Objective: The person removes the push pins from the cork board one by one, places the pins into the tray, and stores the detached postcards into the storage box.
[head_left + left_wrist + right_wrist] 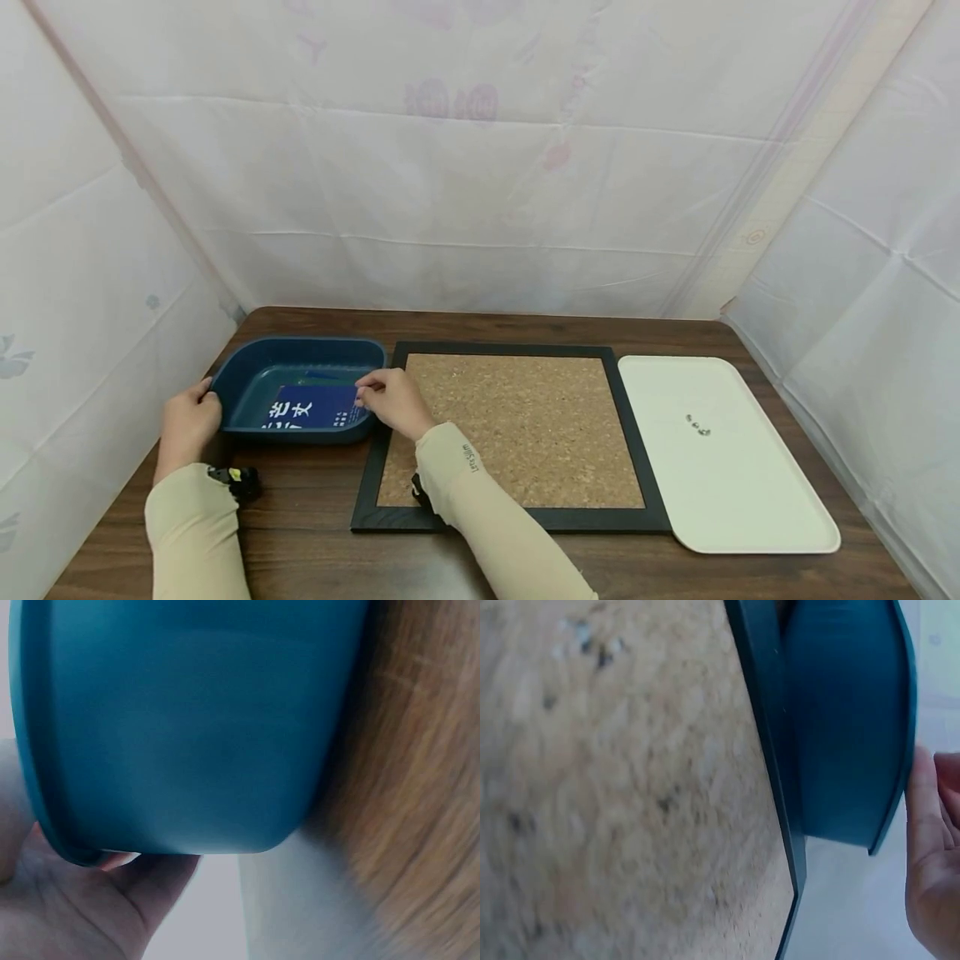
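Note:
A dark teal plastic tub [262,354] stands at the left of the table. My left hand [190,417] grips its left rim, thumb on top and fingers outside; the left wrist view shows the palm [67,915] beside the tub wall [187,735]. Inside the tub is a dark blue card [318,406] with white lettering. My right hand [396,402] reaches over the tub's right rim and pinches the card's right end with thumb and fingertips. In the right wrist view the hand [937,877] is beside the rim, its fingertips partly out of frame.
Right of the tub lies a black-framed cork board [517,433], partly under my right forearm. Beside the board is a white tray [742,492] with several small shiny pieces [697,425]. White sheeting [480,183] hangs behind and at both sides of the wooden table [300,533].

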Tool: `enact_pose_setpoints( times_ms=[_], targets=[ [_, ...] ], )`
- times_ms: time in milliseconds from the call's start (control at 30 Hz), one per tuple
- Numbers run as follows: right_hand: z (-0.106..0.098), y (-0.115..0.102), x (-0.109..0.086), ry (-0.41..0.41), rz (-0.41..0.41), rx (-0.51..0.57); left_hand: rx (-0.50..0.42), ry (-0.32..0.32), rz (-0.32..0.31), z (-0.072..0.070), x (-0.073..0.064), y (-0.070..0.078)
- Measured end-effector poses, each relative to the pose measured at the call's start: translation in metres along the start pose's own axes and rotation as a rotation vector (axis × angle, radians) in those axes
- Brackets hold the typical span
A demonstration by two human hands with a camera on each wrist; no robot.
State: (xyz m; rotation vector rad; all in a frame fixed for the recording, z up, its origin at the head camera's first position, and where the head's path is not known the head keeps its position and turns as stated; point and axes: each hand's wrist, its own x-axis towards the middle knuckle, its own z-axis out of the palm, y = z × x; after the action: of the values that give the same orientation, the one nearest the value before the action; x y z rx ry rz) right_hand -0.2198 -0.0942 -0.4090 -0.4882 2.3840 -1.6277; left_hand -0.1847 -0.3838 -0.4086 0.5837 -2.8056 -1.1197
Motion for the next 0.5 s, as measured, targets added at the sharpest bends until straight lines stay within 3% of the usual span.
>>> enact_pose_setpoints(
  times_ms=[100, 267, 500],
  targets=[
    [-0.009, 0.002, 0.000, -0.039, -0.002, 0.043, 0.086, -0.007, 0.050, 0.001, 0.000, 0.005],
    [-0.031, 0.007, -0.002, -0.074, -0.023, 0.013, 0.143, 0.080, 0.135, 0.013, -0.003, 0.017],
    [-0.066, 0.019, -0.013, -0.049, -0.082, -0.261, 0.162, 0.141, 0.247, 0.039, -0.012, 0.059]
  ],
)
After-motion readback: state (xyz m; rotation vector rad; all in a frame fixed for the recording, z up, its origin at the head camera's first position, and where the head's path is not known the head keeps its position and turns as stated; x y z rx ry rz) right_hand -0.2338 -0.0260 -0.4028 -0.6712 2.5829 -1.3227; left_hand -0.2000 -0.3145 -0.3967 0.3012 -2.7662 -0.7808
